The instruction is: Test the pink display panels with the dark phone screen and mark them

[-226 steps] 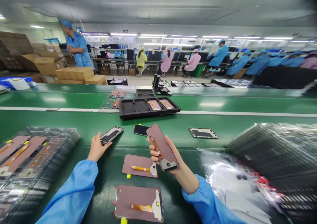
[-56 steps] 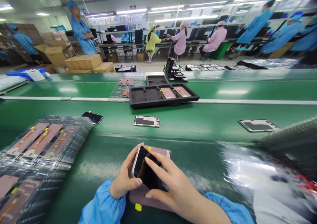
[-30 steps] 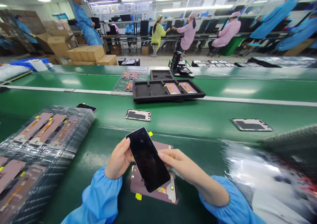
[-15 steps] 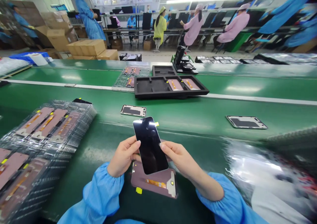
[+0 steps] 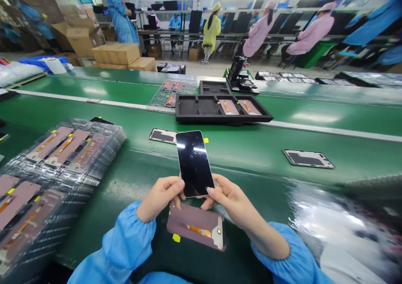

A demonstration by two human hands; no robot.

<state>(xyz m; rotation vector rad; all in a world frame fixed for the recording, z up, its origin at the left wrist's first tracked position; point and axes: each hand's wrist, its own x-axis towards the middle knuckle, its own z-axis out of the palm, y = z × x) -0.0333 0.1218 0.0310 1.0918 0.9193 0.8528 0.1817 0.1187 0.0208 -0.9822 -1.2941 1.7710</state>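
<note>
Now, from the head camera: a glossy black phone display panel (image 5: 194,163), raised over the belt between both hands, screen up and nearly straight along the line of view. Higher and straighter than a second ago, when tilted across the hands, and far less covered than in the earlier close, fingers-over-the-glass hold. Left hand (image 5: 158,198) at the panel's lower left edge, fingers curled; right hand (image 5: 229,198) at its lower right edge, fingertips (image 5: 207,190) pressed against the rim. Hands spread to either side, pinching the panel by its lower edges; thumbs partly hidden, so exact pressure impossible to tell.

Directly below, not touching the raised panel, a mauve-backed display panel with an orange flex strip (image 5: 196,227), lying on a green conveyor belt (image 5: 251,150), with a yellow tag (image 5: 176,238) at its left edge. To the left, plastic-wrapped stacks of similar mauve-backed panels (image 5: 63,150). Ahead, a silver-rimmed phone frame (image 5: 162,135) just behind the raised panel's top, a second frame (image 5: 308,158) well to the right, and a black foam tray (image 5: 222,110) holding two mauve-backed panels, sitting farther right in view than a second ago.
</note>
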